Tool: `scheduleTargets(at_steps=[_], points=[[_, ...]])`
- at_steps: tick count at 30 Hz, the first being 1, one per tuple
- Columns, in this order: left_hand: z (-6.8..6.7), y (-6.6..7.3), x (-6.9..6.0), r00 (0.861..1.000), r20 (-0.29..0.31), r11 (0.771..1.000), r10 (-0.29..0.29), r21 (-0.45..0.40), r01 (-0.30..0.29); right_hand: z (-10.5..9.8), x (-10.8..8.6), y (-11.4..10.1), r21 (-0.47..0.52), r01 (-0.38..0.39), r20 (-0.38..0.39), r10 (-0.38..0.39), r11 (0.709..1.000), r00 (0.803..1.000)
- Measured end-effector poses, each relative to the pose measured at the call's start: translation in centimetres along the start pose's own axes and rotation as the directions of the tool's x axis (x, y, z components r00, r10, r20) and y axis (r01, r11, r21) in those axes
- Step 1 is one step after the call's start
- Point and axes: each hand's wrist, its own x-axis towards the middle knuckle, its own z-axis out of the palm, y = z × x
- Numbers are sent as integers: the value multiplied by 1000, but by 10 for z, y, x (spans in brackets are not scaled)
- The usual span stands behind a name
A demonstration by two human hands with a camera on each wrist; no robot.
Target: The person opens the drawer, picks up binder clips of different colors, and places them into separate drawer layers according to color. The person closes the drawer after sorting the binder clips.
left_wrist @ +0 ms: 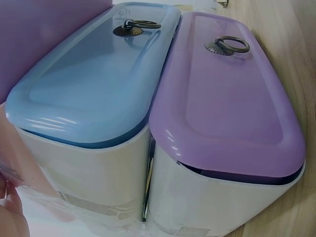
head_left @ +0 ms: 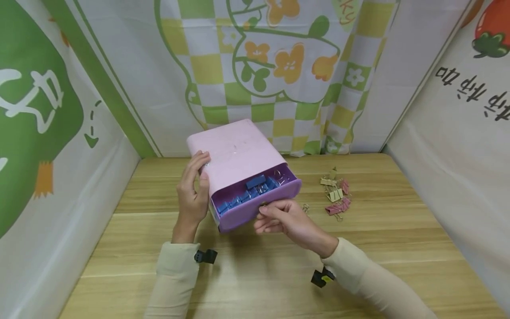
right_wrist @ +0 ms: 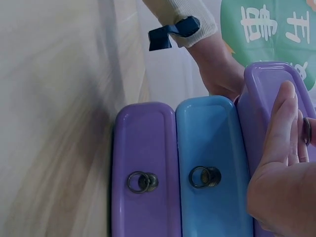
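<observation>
A pink drawer cabinet [head_left: 235,150] stands on the table with its top purple drawer [head_left: 280,191] pulled partway out. Several blue binder clips [head_left: 255,182] lie inside that drawer. My left hand [head_left: 192,192] rests against the cabinet's left side, fingers stretched along it. At the drawer's front, my right hand [head_left: 288,221] pinches the ring pull [right_wrist: 307,131], which its fingers partly cover. Below, a blue drawer [right_wrist: 210,140] and a lower purple drawer [right_wrist: 146,143] are pushed in, each with its own metal ring.
On the table right of the cabinet lie several yellow binder clips [head_left: 334,194] and pink binder clips [head_left: 338,206]. A small wire clip [head_left: 306,208] is near my right hand. A patterned curtain [head_left: 287,88] hangs behind the wooden table [head_left: 255,283].
</observation>
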Motion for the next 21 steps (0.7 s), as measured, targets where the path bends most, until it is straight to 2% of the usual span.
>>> scheduleTargets(at_steps=[9,21], points=[[0,0,-1,1000,-2,1000,6,-1,-6,-1,21,-5,-25,-10,-49,9,1000,999],[1,0,0,1000,-5,1000,10,-8,-10,-1,40,-10,-39,-5,-47,3,999,999]])
